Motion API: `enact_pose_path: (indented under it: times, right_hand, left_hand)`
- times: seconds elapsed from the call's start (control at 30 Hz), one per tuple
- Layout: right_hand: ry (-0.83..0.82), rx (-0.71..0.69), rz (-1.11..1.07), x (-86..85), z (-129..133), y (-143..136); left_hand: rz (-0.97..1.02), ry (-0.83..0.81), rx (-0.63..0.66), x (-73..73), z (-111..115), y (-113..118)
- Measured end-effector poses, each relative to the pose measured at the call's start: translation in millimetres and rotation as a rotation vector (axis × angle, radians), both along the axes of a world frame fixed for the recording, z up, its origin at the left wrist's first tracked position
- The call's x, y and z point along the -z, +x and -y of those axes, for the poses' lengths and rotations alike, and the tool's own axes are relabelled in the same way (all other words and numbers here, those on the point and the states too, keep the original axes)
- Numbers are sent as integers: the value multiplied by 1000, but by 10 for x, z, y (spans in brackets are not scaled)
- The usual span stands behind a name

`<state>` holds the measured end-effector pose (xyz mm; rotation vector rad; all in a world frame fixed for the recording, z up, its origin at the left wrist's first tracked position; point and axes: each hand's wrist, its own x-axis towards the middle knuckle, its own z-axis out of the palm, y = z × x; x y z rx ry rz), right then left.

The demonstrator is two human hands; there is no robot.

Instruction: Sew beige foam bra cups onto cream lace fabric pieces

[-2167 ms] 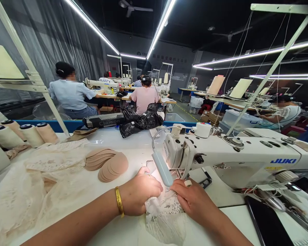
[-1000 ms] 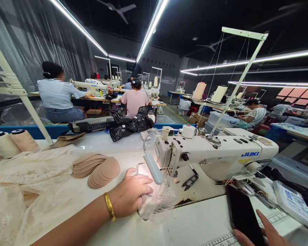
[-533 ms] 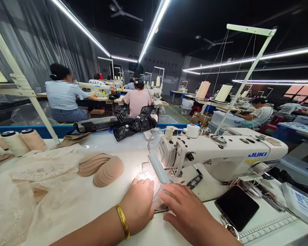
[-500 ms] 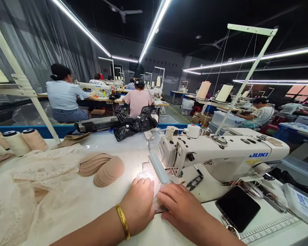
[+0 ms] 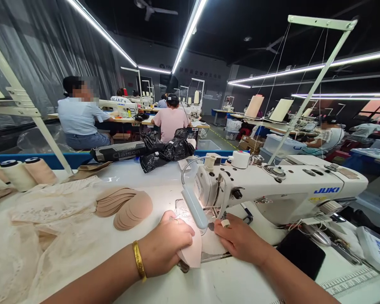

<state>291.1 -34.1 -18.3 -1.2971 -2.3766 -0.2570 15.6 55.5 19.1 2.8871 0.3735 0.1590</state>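
There is one white worktop (image 5: pixel 205 291), and on its right side stands one white sewing machine (image 5: pixel 278 192) with blue letters. At the left lies one spread heap of cream, thin lace cloth (image 5: pixel 15 236). Two bare hands are at the middle. The left hand (image 5: pixel 169 240) is curled, holding an edge of cloth; the right hand (image 5: pixel 242 240) is below the machine head, its fingers close together, and I cannot tell whether they grip something. Two fanned stacks of beige, flat oval pieces (image 5: pixel 134 211) touch each other, left of the hands. One black, flat phone (image 5: pixel 300 253) lies at the right. One grey, long lamp (image 5: pixel 194 207) hangs over one pale pink, rounded cloth piece (image 5: pixel 193 251), which is between the hands, under the left fingers. One gold bangle (image 5: pixel 139 261) is around the left wrist.
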Motion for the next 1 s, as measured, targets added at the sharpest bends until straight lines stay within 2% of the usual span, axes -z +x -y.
enact_pose_path:
  times: [0.17, 0.23, 0.33, 0.47, 0.6, 0.8, 1.0]
  right_hand:
    - [64, -165, 85, -118, -10, 193]
    - [57, -161, 142, -194, 26, 139]
    - [-9, -65, 97, -239, 50, -84]
    - [-42, -32, -39, -103, -10, -366]
    - [-41, -51, -87, 39, -38, -383]
    - [-80, 67, -40, 13, 2, -309]
    - [-76, 94, -29, 0, -6, -323]
  left_hand:
    - [87, 52, 23, 120, -39, -27]
    - [95, 68, 26, 143, -41, -31]
    - [95, 72, 32, 138, -40, -33]
    - [99, 76, 39, 130, -62, -34]
    - [112, 85, 56, 138, -118, -17]
    - [57, 102, 36, 48, -184, 23]
    - [69, 101, 18, 14, -190, 56]
